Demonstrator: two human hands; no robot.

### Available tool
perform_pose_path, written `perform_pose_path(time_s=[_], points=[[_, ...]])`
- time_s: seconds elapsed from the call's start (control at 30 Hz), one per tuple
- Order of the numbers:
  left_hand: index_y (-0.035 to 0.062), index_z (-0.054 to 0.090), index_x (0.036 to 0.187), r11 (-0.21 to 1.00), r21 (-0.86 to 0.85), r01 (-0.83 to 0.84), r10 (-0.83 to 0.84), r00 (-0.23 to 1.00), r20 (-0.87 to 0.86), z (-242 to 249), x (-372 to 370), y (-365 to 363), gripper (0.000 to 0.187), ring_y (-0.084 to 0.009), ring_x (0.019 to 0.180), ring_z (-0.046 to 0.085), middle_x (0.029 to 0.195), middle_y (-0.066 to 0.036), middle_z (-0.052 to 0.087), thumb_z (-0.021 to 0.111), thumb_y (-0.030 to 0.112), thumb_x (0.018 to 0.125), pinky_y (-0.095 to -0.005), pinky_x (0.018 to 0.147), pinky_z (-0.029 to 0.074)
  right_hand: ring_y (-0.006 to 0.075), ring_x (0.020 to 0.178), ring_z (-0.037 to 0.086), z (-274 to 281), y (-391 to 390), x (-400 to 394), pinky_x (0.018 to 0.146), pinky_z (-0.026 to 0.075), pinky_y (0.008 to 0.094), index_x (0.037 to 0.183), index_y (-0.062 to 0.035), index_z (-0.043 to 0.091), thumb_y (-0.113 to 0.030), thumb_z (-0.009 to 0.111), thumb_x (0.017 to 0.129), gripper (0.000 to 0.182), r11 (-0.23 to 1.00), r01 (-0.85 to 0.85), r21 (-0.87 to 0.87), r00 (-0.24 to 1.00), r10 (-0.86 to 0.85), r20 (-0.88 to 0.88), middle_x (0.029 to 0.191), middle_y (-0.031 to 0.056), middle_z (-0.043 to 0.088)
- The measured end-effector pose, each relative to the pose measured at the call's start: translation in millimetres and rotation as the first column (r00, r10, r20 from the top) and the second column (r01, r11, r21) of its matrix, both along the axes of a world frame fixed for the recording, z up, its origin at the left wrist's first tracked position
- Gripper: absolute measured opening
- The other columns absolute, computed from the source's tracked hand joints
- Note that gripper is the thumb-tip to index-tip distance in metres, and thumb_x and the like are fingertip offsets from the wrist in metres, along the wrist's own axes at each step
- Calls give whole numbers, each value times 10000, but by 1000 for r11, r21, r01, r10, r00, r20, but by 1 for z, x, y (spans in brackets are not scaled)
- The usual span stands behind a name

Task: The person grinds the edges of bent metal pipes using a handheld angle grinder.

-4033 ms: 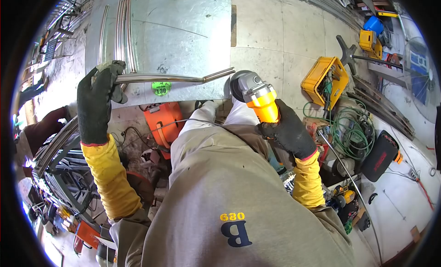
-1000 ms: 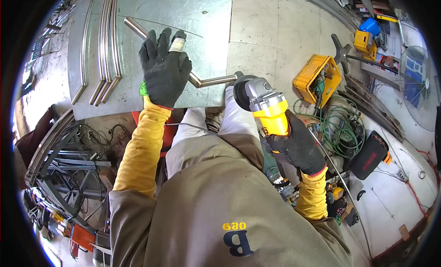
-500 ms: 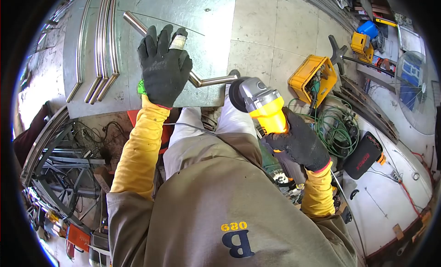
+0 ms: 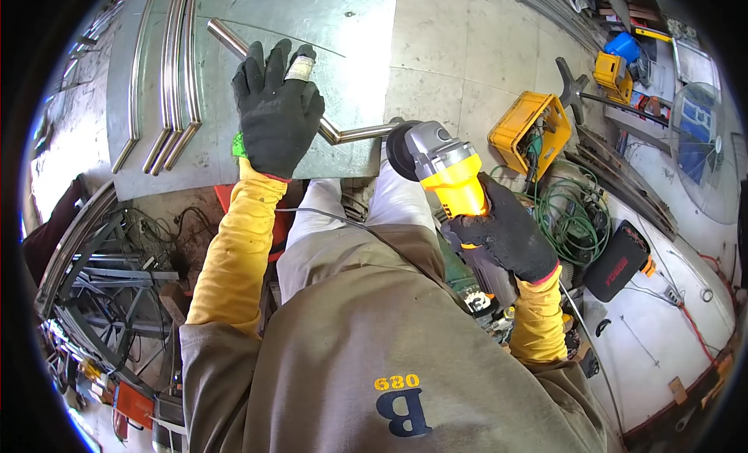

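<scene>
My left hand (image 4: 278, 114), in a black work glove with a light wrap on one finger, presses across a bent steel tube (image 4: 226, 37) on the metal sheet (image 4: 249, 158). The glove hides the tube's middle; its bent end (image 4: 366, 132) sticks out past the sheet's edge. My right hand (image 4: 510, 231), gloved too, is wrapped round the body of a yellow and grey angle grinder (image 4: 452, 176). The grinder's dark disc (image 4: 401, 151) is right at the tube's end. Beyond my left hand lie several bent tubes (image 4: 173, 71) side by side.
A yellow crate (image 4: 506, 141) with cords stands right of the grinder, above a coiled green hose (image 4: 573, 231). Farther right are a black case (image 4: 619, 262) and a fan (image 4: 697, 145). A metal frame (image 4: 109, 297) stands at lower left. A cable (image 4: 335, 217) crosses my lap.
The grinder has shifted slightly left and up, bringing its disc against the tube's end in this view. My left hand stays nearly still on the tube.
</scene>
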State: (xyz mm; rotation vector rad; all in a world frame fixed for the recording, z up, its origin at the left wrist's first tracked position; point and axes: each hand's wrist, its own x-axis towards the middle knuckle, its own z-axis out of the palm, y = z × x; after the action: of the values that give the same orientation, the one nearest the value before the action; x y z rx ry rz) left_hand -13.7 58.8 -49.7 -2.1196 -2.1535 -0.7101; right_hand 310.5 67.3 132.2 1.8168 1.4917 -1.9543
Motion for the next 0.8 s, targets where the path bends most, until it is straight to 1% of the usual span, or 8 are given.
perform_pose_path(time_s=[0.07, 0.17, 0.27, 0.33, 0.37, 0.43, 0.73, 0.8], points=[[115, 683, 1497, 1000, -4, -10, 10, 1000, -13, 0, 0, 0, 586, -495, 1480, 484, 1561, -168, 595, 770, 232, 929, -616, 1231, 378, 131, 822, 628, -1, 0, 1, 776, 551, 333, 1272, -17, 638, -280, 907, 903, 526, 998, -32, 52, 999, 33, -2, 977, 50, 678], [116, 682, 1499, 1000, -2, -3, 3, 1000, 9, 2, 0, 0, 588, -498, 1479, 485, 1559, -169, 596, 774, 228, 929, -618, 1229, 380, 130, 821, 626, 1, 0, 2, 769, 550, 337, 1282, -12, 640, -275, 904, 907, 529, 999, -16, -29, 1000, 16, 19, 971, 56, 678], [117, 685, 1496, 1000, -21, -12, 11, 1000, -4, 3, 0, 1, 586, -500, 1478, 486, 1555, -170, 598, 773, 225, 927, -618, 1224, 383, 132, 827, 632, 3, -3, 3, 774, 554, 342, 1302, -10, 637, -266, 904, 907, 541, 994, -95, 51, 994, 92, 52, 980, 57, 684], [116, 692, 1484, 1000, -4, 6, -6, 1000, 24, 3, -1, 0, 575, -497, 1472, 489, 1550, -172, 600, 771, 226, 924, -616, 1219, 387, 132, 839, 647, 7, -2, 0, 786, 559, 338, 1319, -12, 636, -255, 900, 912, 543, 982, 113, -150, 993, -117, -18, 1003, 57, 697], [116, 692, 1484, 1000, -5, 4, -4, 1000, 24, 2, -2, 0, 575, -497, 1472, 489, 1550, -172, 600, 771, 226, 924, -616, 1219, 387, 132, 839, 647, 4, -2, 2, 786, 559, 338, 1319, -12, 636, -255, 900, 912, 543, 982, 111, -151, 993, -115, -18, 1003, 57, 697], [116, 699, 1467, 1000, 20, -2, 2, 1000, 11, 1, -1, 1, 563, -494, 1462, 496, 1541, -175, 604, 771, 225, 920, -611, 1216, 390, 128, 841, 658, -1, 0, 8, 789, 565, 329, 1319, -12, 634, -243, 894, 918, 532, 999, 26, -47, 999, -27, -23, 1021, 54, 706], [118, 705, 1457, 1000, 11, -7, 7, 999, 42, 2, -1, 1, 568, -481, 1485, 482, 1551, -168, 600, 780, 238, 907, -605, 1240, 367, 129, 861, 676, -2, 27, 2, 801, 573, 326, 1363, -14, 629, -252, 876, 934, 549, 987, -46, -155, 998, 37, -59, 1050, 58, 720], [126, 699, 1474, 998, -56, -9, 11, 1000, 29, 3, -2, 1, 596, -471, 1516, 450, 1566, -163, 596, 789, 263, 901, -613, 1264, 353, 147, 942, 692, -2, 22, 6, 885, 583, 334, 1402, -12, 626, -268, 879, 930, 594, 992, -61, -114, 996, 53, -72, 1113, 77, 727]])
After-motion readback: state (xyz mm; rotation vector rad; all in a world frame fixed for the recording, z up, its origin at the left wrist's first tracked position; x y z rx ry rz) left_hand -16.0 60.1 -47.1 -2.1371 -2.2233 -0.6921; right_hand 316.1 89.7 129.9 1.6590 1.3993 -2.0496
